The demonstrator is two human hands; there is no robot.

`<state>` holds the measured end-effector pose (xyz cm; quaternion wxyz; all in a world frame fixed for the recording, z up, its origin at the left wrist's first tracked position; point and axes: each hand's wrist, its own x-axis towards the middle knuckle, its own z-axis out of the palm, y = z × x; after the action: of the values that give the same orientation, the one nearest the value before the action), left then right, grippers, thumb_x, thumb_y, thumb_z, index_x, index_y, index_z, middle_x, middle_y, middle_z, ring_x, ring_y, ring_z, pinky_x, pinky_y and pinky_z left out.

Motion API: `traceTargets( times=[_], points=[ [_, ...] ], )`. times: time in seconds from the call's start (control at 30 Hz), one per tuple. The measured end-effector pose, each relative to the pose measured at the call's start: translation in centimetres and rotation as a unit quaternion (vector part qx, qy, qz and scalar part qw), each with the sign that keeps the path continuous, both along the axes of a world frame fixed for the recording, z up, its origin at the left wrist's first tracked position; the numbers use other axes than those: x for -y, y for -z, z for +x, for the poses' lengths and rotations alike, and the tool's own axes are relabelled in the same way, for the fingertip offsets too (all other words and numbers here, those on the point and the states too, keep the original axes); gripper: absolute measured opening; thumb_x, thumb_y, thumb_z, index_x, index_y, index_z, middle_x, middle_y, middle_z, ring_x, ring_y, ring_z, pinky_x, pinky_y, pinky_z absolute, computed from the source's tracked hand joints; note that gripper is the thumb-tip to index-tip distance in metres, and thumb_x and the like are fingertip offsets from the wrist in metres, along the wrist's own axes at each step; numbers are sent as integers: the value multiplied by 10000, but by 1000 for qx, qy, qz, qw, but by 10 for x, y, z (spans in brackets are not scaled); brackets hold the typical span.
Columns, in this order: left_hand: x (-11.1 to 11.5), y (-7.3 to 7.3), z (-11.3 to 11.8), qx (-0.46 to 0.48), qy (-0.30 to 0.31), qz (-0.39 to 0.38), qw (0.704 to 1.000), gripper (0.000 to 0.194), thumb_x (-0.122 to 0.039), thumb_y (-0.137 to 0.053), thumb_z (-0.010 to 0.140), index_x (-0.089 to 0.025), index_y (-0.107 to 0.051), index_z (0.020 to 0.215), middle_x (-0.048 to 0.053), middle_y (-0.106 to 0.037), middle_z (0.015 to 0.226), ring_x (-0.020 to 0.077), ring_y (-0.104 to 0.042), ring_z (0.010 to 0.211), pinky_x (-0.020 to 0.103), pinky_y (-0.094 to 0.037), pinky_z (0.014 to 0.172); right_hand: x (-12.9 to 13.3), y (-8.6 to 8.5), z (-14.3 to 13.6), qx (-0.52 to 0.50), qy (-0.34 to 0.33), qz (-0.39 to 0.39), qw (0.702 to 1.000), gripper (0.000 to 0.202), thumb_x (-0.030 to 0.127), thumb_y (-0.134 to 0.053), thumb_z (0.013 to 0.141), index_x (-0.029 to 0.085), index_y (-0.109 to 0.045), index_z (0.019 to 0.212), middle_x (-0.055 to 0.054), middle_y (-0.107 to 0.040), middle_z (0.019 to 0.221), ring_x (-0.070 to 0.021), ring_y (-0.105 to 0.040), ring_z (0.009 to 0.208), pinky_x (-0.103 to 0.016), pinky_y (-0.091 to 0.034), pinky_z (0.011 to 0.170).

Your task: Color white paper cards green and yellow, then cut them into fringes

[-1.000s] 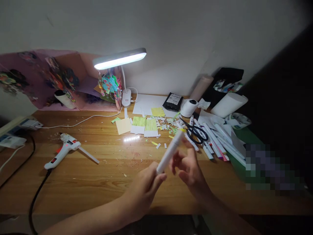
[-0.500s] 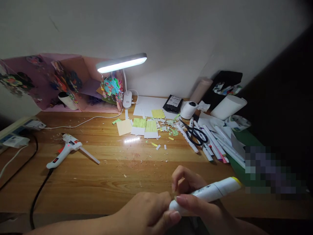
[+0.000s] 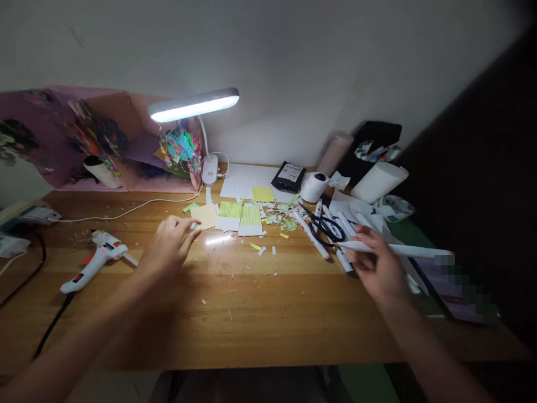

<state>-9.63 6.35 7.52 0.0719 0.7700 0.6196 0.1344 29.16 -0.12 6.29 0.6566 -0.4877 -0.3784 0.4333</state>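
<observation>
My right hand (image 3: 375, 263) is closed around a white marker (image 3: 413, 249), held nearly level with its uncapped tip pointing left. Behind that tip, black-handled scissors (image 3: 325, 226) rest on several other markers (image 3: 343, 254). Over the left part of the table, my left hand (image 3: 170, 240) pinches a small white piece that looks like the marker's cap (image 3: 194, 226); most of it is hidden by the fingers. Close to those fingers lies a cream paper square (image 3: 205, 215). Two cards coloured yellow-green (image 3: 230, 210) are beside it.
A hot glue gun (image 3: 94, 260) with its cord lies at left, partly behind my left forearm. A lit desk lamp (image 3: 195, 106) overhangs the back. Paper scraps (image 3: 285, 215), a thread cone (image 3: 314, 187) and a black packet (image 3: 288, 176) are farther back. A pink box (image 3: 126, 120) stands at left.
My hands were together on the marker near the front edge. They have separated: the left moved left and forward with the small white piece, the right moved forward and right with the marker.
</observation>
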Motion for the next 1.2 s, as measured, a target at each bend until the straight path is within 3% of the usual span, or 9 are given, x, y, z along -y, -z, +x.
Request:
traceTargets(
  times=[0.1,0.23,0.33,0.5,0.7,0.8,0.93,1.07,1.2],
  points=[
    [-54,29,19,-42,-18,1,999,364,-320,-398,889,-167,-567,1172,129,-535,996,285,-485,994,400,-394,872,-13,19,-30,-31,-36,-28,998,136,293,-611,721,215,-513,774,106,-257,432,-55,-198,369,-192,-194,373],
    [-85,48,31,-71,-50,6,996,375,-315,-469,872,-83,-564,1151,206,-517,1106,371,-443,1095,501,-367,891,-23,26,-46,-9,-81,-40,996,186,330,-617,738,205,-485,774,101,-281,460,-49,-218,396,-175,-188,392],
    [-96,46,36,-75,-30,7,997,376,-339,-518,877,-106,-526,1171,173,-478,1225,335,-433,1153,538,-341,946,-25,32,-45,6,-67,-47,997,200,340,-620,728,201,-483,767,98,-296,469,-46,-226,402,-172,-176,393],
    [-129,41,53,-44,111,-75,990,348,-334,-549,882,-159,-512,1181,91,-523,1205,231,-544,1049,450,-465,876,-23,45,-46,28,-95,-87,991,246,369,-657,696,188,-496,739,83,-338,517,-40,-242,416,-169,-162,382],
    [-154,32,59,52,142,-175,973,313,-323,-544,888,-149,-529,1147,83,-557,1139,203,-581,965,403,-504,811,-29,54,-39,47,-112,-86,989,258,388,-659,706,175,-514,704,75,-357,551,-30,-236,406,-167,-166,368],
    [-143,22,49,136,126,-193,963,274,-328,-546,886,-140,-554,1085,65,-583,1058,179,-595,887,362,-516,757,-31,56,-36,55,-98,-74,991,251,390,-674,715,194,-530,776,84,-367,510,-51,-290,406,-165,-216,367],
    [-103,14,38,291,64,-168,940,226,-347,-481,885,-126,-524,878,22,-563,770,121,-562,665,256,-480,599,-29,54,-47,106,-80,-36,991,285,415,-623,790,225,-526,979,28,-584,637,-100,-515,501,-197,-403,454],
    [-47,21,50,411,31,-167,896,304,-447,-487,795,-166,-448,903,3,-559,775,127,-575,674,245,-477,601,-24,41,-75,103,-163,-64,979,305,471,-575,815,248,-480,1000,-30,-663,802,-173,-646,642,-316,-542,602],
    [2,31,69,443,24,-211,871,337,-475,-549,736,-177,-452,861,-8,-553,731,133,-567,646,227,-456,551,-24,27,-94,117,-209,-88,967,345,415,-679,740,249,-429,910,-19,-625,874,-175,-638,741,-325,-548,687]
  ],
)
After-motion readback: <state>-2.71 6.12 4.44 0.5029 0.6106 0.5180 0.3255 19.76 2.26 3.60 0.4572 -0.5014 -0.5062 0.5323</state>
